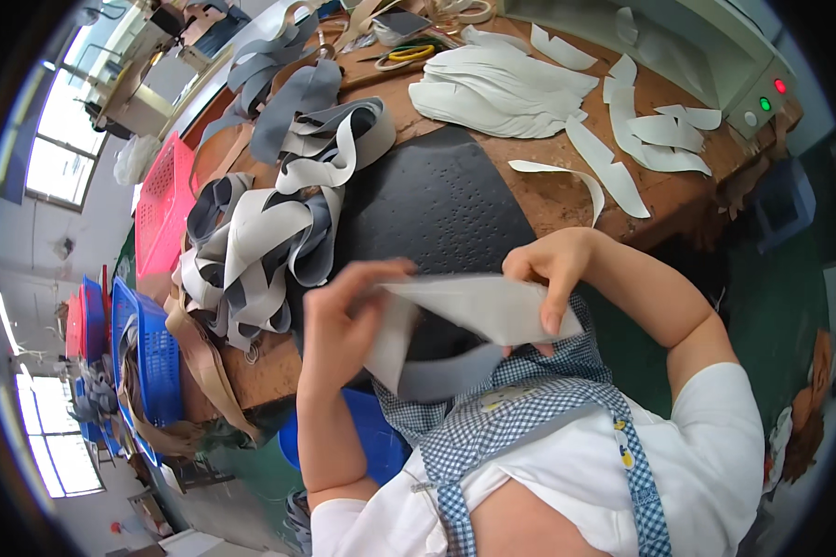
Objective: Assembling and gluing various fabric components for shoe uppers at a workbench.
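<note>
A white strip of sheet material (497,306) with a grey back is stretched between my hands in front of my checked apron. My right hand (557,274) pinches its right end, thumb on top and fingertips underneath. My left hand (348,311) is blurred, with its fingers closed at the left end, where the strip folds down and loops back below with its grey side showing. Beyond my hands lies a black perforated mat (427,200) on the brown worktable (381,84).
Tangled white and grey strips (269,223) heap on the left of the table. A stack of white cut pieces (502,88) and loose ones lie at the back right, near a machine with lit buttons (764,104). Yellow-handled scissors (409,54), pink basket (165,204) and blue baskets (149,353) stand around.
</note>
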{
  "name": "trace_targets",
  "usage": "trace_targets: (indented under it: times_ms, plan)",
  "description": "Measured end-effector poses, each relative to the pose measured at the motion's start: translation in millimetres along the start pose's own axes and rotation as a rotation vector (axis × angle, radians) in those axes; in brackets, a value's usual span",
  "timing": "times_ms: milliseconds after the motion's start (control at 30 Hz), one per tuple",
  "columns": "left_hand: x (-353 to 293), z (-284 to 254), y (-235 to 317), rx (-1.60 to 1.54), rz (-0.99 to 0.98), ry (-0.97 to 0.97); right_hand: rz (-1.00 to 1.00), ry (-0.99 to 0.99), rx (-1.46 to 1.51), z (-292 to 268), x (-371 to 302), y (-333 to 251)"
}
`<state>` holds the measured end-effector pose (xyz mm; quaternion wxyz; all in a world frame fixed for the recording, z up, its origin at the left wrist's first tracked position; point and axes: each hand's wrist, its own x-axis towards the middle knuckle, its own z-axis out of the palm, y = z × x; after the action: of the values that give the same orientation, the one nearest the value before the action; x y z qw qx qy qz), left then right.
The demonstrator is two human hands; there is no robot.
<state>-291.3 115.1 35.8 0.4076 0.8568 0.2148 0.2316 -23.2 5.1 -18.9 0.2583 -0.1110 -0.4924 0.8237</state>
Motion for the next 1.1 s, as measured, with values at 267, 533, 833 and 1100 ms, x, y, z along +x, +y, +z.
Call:
trace_targets:
  times_ms: [267, 533, 833, 1100]
  plan:
    - [2, 17, -7, 0.456, 0.208, 0.824, -0.342, 1.365, -0.961, -14, 17, -7]
    - [-11, 47, -36, -0.068, 0.058, 0.722, -0.321, 1.293, -0.629, -2, 20, -13]
    - [-14, 42, -27, 0.068, -0.137, 0.564, -0.493, 1.074, -0.261, -35, 10, -9]
    - [-22, 32, -31, 0.355, 0.439, 0.770, -0.607, 0.965, 0.604, -39, 0, -20]
